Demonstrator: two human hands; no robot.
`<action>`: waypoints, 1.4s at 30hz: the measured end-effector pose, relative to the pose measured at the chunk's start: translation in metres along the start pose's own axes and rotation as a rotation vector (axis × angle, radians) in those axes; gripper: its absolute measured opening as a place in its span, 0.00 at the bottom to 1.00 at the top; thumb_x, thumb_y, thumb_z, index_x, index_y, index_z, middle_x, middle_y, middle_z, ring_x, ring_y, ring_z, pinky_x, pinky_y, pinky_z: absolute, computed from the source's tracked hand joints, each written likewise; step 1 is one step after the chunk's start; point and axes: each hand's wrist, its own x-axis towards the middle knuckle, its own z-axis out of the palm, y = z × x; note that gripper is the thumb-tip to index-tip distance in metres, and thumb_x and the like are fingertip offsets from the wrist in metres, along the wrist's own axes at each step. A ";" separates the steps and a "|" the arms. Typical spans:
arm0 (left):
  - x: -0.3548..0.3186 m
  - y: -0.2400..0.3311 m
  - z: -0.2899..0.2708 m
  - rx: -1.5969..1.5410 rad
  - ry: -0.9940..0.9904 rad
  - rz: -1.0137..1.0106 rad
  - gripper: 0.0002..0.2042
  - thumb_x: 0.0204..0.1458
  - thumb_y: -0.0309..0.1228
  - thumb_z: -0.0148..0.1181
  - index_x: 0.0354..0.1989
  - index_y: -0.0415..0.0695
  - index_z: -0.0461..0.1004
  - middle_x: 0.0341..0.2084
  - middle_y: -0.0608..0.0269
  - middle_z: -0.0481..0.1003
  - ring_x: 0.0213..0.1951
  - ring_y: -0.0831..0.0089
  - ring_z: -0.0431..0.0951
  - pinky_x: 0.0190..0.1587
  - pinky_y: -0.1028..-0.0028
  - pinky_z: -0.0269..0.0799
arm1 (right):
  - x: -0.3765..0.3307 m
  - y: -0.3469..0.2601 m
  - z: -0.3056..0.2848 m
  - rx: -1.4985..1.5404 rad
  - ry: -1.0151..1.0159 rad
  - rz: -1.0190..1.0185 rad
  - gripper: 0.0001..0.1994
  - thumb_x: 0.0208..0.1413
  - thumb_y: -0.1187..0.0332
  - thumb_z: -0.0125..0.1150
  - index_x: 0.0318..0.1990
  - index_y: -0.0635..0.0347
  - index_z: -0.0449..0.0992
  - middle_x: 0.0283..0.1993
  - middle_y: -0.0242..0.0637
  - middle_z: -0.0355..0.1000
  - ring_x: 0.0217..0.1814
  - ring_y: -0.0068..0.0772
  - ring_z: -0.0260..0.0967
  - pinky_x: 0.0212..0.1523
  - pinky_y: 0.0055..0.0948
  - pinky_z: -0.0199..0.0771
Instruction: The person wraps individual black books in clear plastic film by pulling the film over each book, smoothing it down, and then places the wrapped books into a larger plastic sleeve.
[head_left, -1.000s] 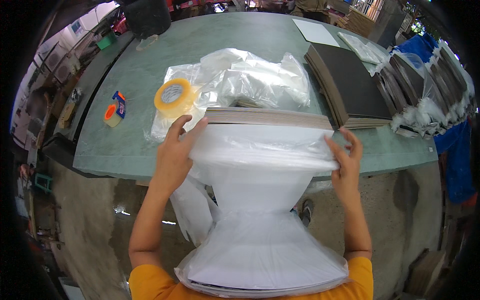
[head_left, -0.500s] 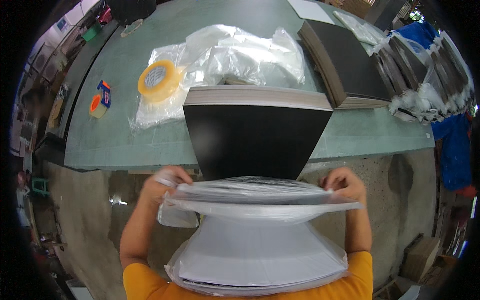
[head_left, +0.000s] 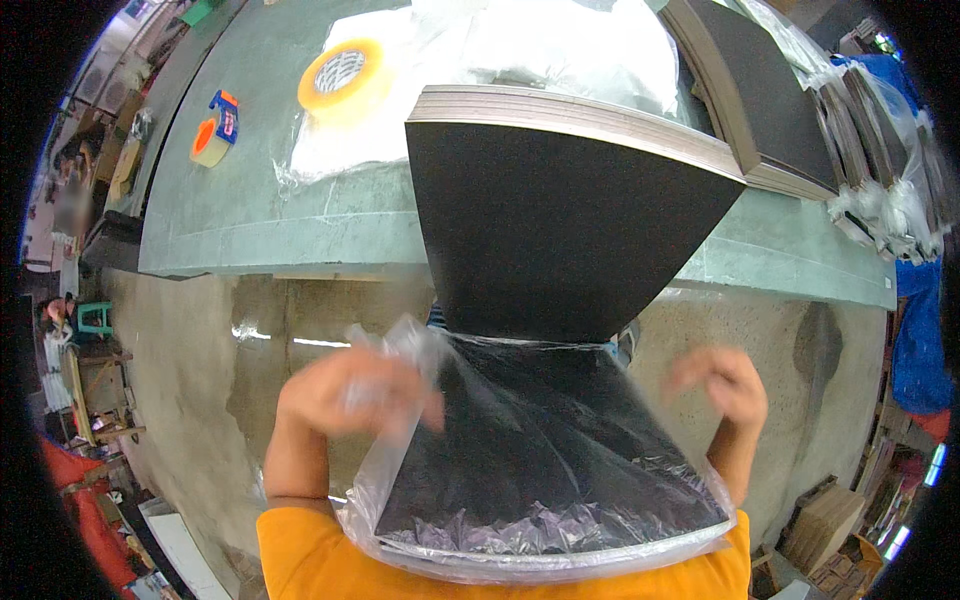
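Observation:
A black-faced stack of boards (head_left: 570,220) with pale layered edges rests at the table's near edge and slopes down toward me. Below it, a clear plastic bag (head_left: 520,530) covers a black panel, its film wrinkled along the end closest to my body. Whether the panel is part of the same stack I cannot tell. My left hand (head_left: 365,395) is blurred at the bag's left side, fingers curled, with bunched film at them. Off the bag's right side, my right hand (head_left: 725,385) hangs in the air, fingers bent and apart, with nothing visible in them.
On the green table (head_left: 260,220) lie a yellowish tape roll (head_left: 345,80), a blue-and-orange tape dispenser (head_left: 217,130) and clear plastic sheets (head_left: 350,140). Another black stack (head_left: 765,90) and plastic-wrapped bundles (head_left: 880,150) stand at right. A green stool (head_left: 95,318) is at far left.
The bag's gathered upper edge has come down, and black now shows through the film where white showed. My right hand has let go and moved outward. The view has shifted.

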 end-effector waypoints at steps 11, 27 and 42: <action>0.080 -0.189 0.042 0.402 0.177 -0.138 0.10 0.49 0.36 0.52 0.29 0.40 0.70 0.24 0.56 0.73 0.30 0.64 0.74 0.33 0.70 0.67 | 0.070 0.148 0.075 -0.436 -0.587 0.230 0.37 0.51 0.42 0.38 0.59 0.64 0.49 0.61 0.51 0.46 0.65 0.46 0.39 0.61 0.40 0.38; 0.101 0.024 -0.030 -0.157 0.947 0.151 0.06 0.45 0.29 0.58 0.25 0.41 0.68 0.16 0.70 0.68 0.24 0.83 0.69 0.29 0.82 0.66 | 0.094 -0.002 0.032 0.273 0.241 0.085 0.28 0.37 0.80 0.64 0.48 0.63 0.59 0.36 0.34 0.67 0.40 0.25 0.65 0.43 0.24 0.64; 0.103 0.023 -0.016 0.073 1.169 0.292 0.07 0.45 0.27 0.59 0.21 0.42 0.67 0.15 0.76 0.65 0.20 0.90 0.61 0.22 0.87 0.56 | 0.078 0.010 0.035 0.295 0.063 0.133 0.24 0.39 0.76 0.64 0.46 0.64 0.64 0.38 0.32 0.68 0.39 0.17 0.64 0.38 0.19 0.65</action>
